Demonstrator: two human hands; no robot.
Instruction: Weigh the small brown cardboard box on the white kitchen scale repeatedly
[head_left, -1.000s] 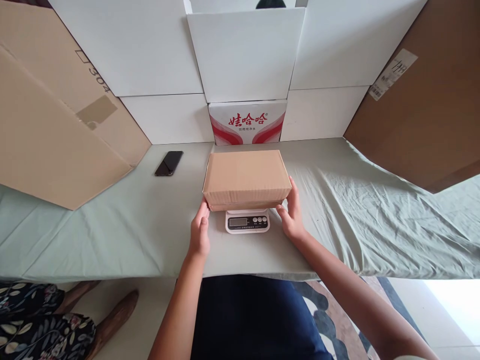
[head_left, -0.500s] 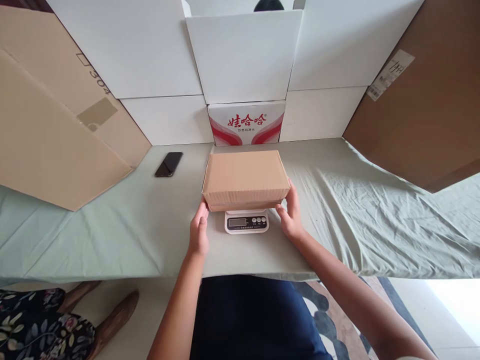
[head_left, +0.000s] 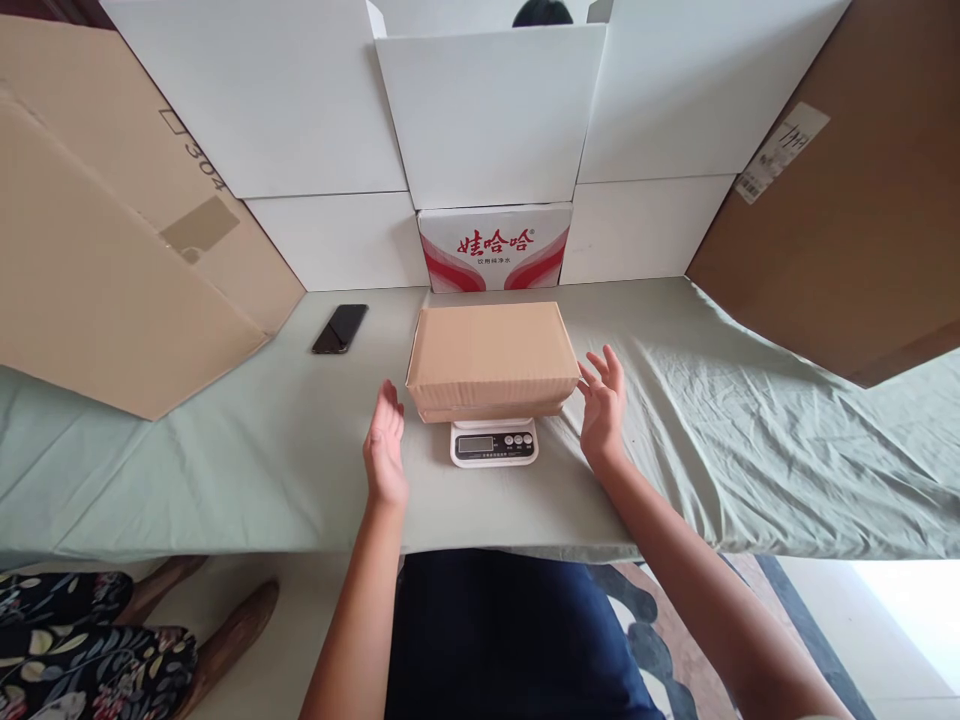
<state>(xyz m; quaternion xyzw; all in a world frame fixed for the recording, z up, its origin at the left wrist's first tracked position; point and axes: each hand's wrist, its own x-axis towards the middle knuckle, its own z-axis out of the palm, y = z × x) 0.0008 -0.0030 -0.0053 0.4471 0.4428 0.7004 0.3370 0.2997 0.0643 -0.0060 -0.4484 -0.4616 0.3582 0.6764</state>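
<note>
A closed brown cardboard box rests on a white kitchen scale, covering its weighing plate. The scale's display and several round buttons show below the box's front edge. My left hand is held open just left of the box, apart from it, fingers pointing up and away. On the other side, my right hand is open with fingers spread, close to the box's right front corner; whether a fingertip still touches it I cannot tell.
A black phone lies left of the box on the green cloth. Behind stand white panels and a red-and-white carton. Large cardboard sheets flank both sides. At lower left, another person's legs show.
Both hands have let go of the box and moved outward, the left to the left and the right to the right. The box stays on the scale.
</note>
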